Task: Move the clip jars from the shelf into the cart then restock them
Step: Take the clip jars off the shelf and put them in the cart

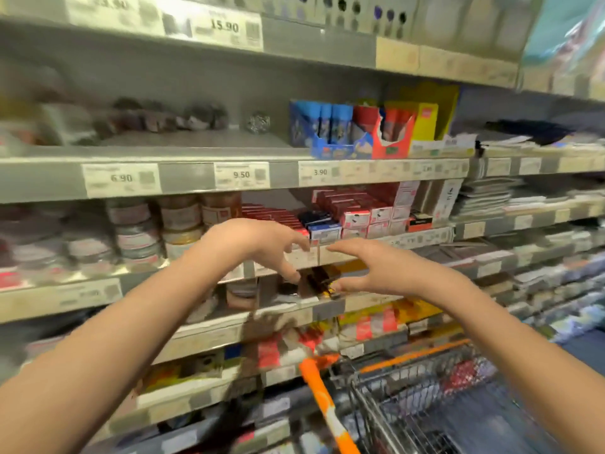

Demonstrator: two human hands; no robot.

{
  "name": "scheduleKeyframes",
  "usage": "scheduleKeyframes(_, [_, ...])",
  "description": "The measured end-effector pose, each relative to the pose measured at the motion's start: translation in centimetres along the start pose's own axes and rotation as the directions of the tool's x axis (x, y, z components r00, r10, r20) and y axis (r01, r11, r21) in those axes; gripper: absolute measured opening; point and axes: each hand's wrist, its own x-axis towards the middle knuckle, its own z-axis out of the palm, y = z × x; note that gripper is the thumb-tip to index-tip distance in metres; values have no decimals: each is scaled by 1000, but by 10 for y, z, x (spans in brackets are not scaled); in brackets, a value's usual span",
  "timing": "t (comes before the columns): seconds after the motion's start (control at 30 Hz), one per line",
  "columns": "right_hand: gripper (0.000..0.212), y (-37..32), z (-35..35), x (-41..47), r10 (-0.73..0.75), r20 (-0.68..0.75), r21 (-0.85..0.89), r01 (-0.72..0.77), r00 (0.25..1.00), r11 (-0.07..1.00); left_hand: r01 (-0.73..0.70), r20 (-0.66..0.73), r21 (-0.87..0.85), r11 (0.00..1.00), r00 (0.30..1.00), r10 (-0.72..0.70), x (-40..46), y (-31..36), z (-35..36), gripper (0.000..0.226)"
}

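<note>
Both hands reach toward a store shelf (209, 326): left hand (252, 244) and right hand (376, 270) have spread, relaxed fingers gripping nothing. Stacked clip jars (180, 221), blurred, stand left of the left fingertips; the wire cart (419, 401) sits below both hands.

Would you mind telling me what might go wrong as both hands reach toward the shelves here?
1. The jars are stacked two high at the shelf edge, so pulling one may topple its neighbours.
2. Both the left hand and the right hand are open, aimed nearer the small boxes than the jars, so they could knock boxes off.
3. The picture is blurred by motion, so a hurried grab might slip and miss the cart below.
</note>
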Motion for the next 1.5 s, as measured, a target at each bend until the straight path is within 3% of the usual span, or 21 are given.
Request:
scheduleKeyframes(0.53, [75,-75,-98,73,-148,-95,-87,140,984,986,71,-53,-11,997,996,-72,-49,-66,-96,74])
scheduleKeyframes(0.83, [68,-97,-137,112,-182,-119,-113,169,976,979,106,-221,58,993,971,-91,-72,-110,-145,65])
scheduleKeyframes(1.0, [64,-112,-144,140,-185,-145,-100,171,972,980,192,-239,51,980,955,-175,-80,-150,-156,62])
scheduleKeyframes(1.1, [66,-123,-144,162,-194,-166,-63,185,967,981,317,-244,105,942,927,-285,-84,-180,-159,61])
scheduleKeyframes(1.23, [64,-138,-136,195,-188,-112,-15,187,976,982,368,-203,20,930,912,-356,-82,-220,-158,77])
scheduleKeyframes(1.33, [65,-149,-133,217,-186,-60,-7,186,981,983,328,-249,-4,945,914,-319,-85,-237,-157,62])
scheduleKeyframes(1.5, [62,-157,-130,245,-266,-5,3,266,964,964,372,-235,-40,927,899,-370,-94,-260,-154,59])
